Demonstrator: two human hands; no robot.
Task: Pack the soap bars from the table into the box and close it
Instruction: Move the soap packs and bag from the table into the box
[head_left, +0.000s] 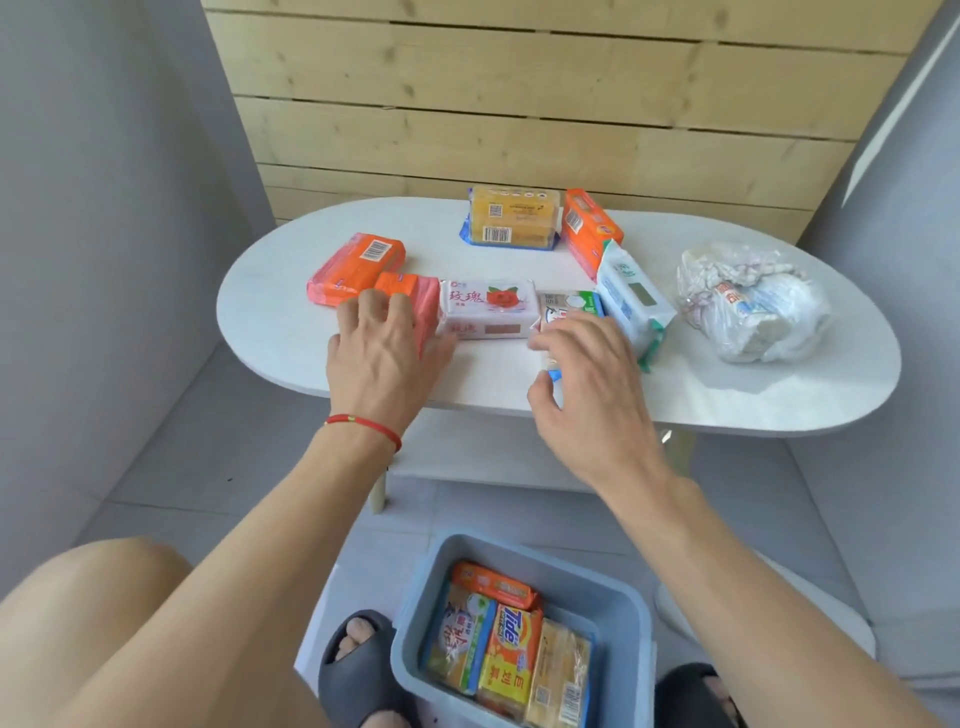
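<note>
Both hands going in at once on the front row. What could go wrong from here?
1. The left hand and right hand flank the rose soap pack; grabbing the neighbours could nudge it toward the near table edge.
2. The blue box on the floor already looks crowded, so the remaining packs may keep it from closing.

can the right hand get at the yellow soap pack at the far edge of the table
Probably yes: the right hand sits at the near soaps, and the yellow plastic-wrapped soap pack lies uncovered beyond, over low packs on the white oval table.
</note>
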